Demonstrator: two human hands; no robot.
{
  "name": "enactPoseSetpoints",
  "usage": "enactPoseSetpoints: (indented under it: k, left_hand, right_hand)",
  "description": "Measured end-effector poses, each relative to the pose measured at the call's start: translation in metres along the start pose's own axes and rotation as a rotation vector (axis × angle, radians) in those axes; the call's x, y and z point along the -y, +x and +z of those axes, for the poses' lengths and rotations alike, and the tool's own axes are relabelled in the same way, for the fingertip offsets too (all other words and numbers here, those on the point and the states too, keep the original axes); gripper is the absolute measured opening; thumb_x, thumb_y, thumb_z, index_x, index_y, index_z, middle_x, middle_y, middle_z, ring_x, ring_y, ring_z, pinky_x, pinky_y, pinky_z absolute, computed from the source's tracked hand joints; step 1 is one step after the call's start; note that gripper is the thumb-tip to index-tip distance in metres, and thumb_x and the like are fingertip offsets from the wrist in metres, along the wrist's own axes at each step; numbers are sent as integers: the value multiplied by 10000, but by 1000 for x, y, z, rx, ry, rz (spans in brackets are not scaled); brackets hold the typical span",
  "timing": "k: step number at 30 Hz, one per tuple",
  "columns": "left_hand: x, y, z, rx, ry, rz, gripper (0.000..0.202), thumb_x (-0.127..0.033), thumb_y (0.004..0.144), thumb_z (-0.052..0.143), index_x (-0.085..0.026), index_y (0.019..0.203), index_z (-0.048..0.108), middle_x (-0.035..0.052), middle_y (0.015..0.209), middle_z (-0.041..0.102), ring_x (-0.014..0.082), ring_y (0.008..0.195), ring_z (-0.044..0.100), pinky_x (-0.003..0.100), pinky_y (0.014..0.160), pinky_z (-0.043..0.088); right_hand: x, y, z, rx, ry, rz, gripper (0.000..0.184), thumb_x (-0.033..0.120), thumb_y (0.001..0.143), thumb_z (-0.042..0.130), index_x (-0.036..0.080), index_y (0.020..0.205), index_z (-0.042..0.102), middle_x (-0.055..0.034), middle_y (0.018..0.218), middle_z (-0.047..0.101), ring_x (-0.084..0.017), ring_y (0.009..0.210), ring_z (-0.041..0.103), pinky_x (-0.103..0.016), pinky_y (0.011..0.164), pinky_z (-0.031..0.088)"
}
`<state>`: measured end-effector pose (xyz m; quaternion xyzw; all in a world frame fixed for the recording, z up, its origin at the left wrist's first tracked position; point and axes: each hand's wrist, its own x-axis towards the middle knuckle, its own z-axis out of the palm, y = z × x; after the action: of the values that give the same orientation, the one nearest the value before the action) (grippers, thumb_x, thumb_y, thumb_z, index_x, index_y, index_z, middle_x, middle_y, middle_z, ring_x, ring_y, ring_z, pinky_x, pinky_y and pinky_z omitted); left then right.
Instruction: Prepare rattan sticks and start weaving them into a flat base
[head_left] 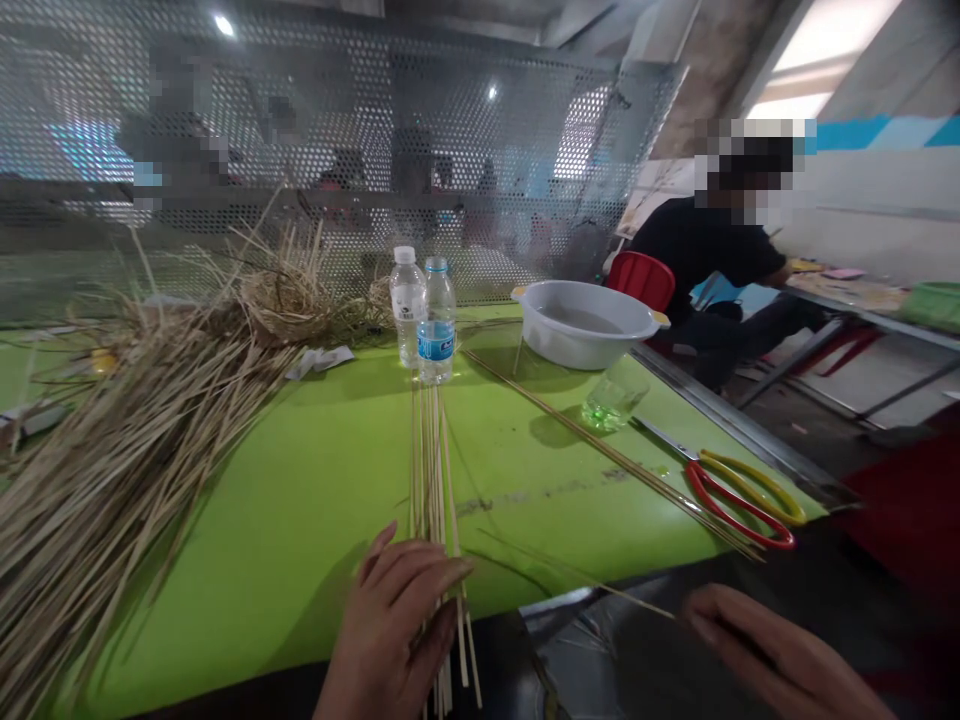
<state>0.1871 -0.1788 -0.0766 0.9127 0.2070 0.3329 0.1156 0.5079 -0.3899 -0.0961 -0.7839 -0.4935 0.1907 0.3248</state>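
Note:
My left hand point(405, 610) is closed around a small bundle of thin pale strips point(433, 450), which runs away from me toward two plastic bottles. The strips' near ends hang past the table's front edge. To the right, beyond that edge, my right hand point(765, 640) is slightly blurred, its fingers pinched on the end of one single thin strip point(637, 600). That strip slants up and left across the green table point(322, 460). At the bundle's far end stand a clear bottle with a white cap point(405, 300) and an uncapped bottle with a blue label point(436, 340).
A large heap of dry strips point(150, 440) covers the left side, with a woven piece point(281, 305) behind it. At right are a white basin point(585, 320), a clear cup point(615, 400), long sticks point(600, 445) and scissors point(742, 495). A person point(697, 250) sits beyond.

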Motion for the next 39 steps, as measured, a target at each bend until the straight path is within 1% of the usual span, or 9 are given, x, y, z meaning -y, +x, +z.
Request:
enactPoseSetpoints:
  k: [3,4,9,12,18,24,27,32,39]
  left_hand:
    - [-2,0,0,-11,-10,2,328,-147,925,558,-296,1214,600,6,1021,729,220,969,671,514,1029,470]
    - [-3,0,0,-13,-10,3,328,-140,927,557,-292,1213,604,8,1018,721,217,969,663,508,1032,465]
    - [-11,2,-1,-34,9,18,350,-91,930,543,-268,1224,614,20,1018,669,207,992,614,495,1066,420]
    - [-13,1,-3,-61,57,-4,375,-75,925,554,-282,1231,618,39,1114,632,232,1102,556,529,1099,373]
    - [-9,-7,-15,-137,118,-125,399,-91,942,580,-312,1274,582,55,1356,522,282,1316,412,510,1084,383]
    - [-5,-20,-25,-173,67,-198,211,-111,931,602,-256,1085,597,49,1230,590,247,1228,493,438,1075,382]
    - [-8,-26,-25,-102,26,-150,199,-105,917,608,-262,1040,600,38,1155,608,230,1171,520,454,1117,344]
    - [-11,-30,-22,147,54,-72,315,-134,917,595,-333,1158,631,33,1263,603,250,1249,496,538,1143,316]
    - [-9,-35,-21,212,121,-56,230,-194,928,591,-334,1100,648,34,1308,612,270,1273,493,598,1105,368]
  right_hand:
    - [4,2,-3,214,46,33,349,516,962,492,253,819,671,-50,795,692,-218,734,662,-273,682,545]
    - [8,3,-1,236,55,27,351,510,966,482,253,818,668,-51,799,692,-219,740,662,-277,692,542]
    - [37,15,25,206,81,-73,294,448,980,481,245,851,651,-54,838,688,-213,769,649,-285,701,518]
    - [50,21,38,197,77,-104,275,420,995,465,237,873,629,-51,837,674,-204,766,631,-289,686,497]
    - [59,25,42,211,60,-118,244,409,1006,468,249,909,624,-48,882,671,-202,797,619,-294,710,481]
    - [66,27,47,187,67,-124,239,402,1004,473,244,912,627,-40,866,663,-190,767,611,-289,687,475]
    - [69,27,50,169,72,-123,257,409,1008,462,243,904,628,-40,860,661,-189,762,606,-295,686,469]
    - [68,27,50,149,70,-122,246,405,998,480,238,902,634,-42,857,663,-196,771,606,-303,694,468]
    - [64,26,48,148,72,-124,265,408,1003,459,234,891,625,-47,839,662,-197,757,607,-301,684,471]
